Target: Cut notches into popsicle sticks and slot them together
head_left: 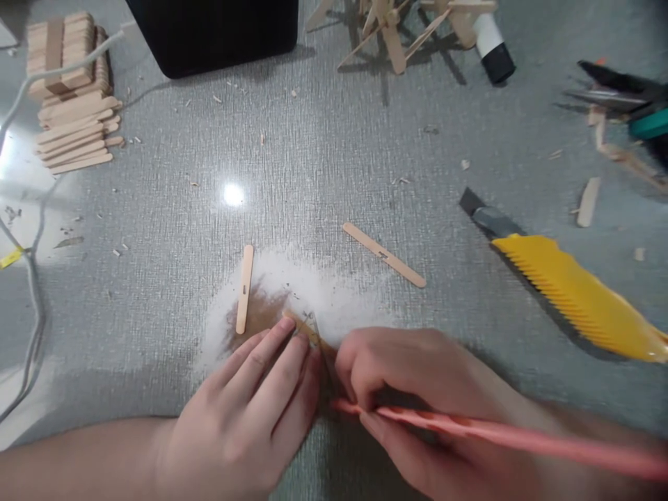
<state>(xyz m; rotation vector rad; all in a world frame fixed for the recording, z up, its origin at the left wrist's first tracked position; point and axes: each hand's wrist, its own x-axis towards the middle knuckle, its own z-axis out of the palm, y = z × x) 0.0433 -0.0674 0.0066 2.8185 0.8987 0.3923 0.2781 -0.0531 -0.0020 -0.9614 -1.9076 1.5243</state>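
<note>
My left hand [255,410] lies flat near the bottom centre, fingers pressed down on a wooden craft stick [303,325] that pokes out past the fingertips. My right hand [412,396] is closed in a pinch round a thin pink tool [501,435], whose tip sits beside the stick, between the two hands. Two more craft sticks with small slots lie just beyond: one upright-lying stick [244,288] to the left, one slanted stick [385,255] to the right.
A yellow utility knife [568,292] lies at the right. A stack of craft sticks [73,90] sits far left, a stick structure [396,28] and glue bottle [493,49] at the top, a black box [219,31], pliers [621,97], grey cables [31,292].
</note>
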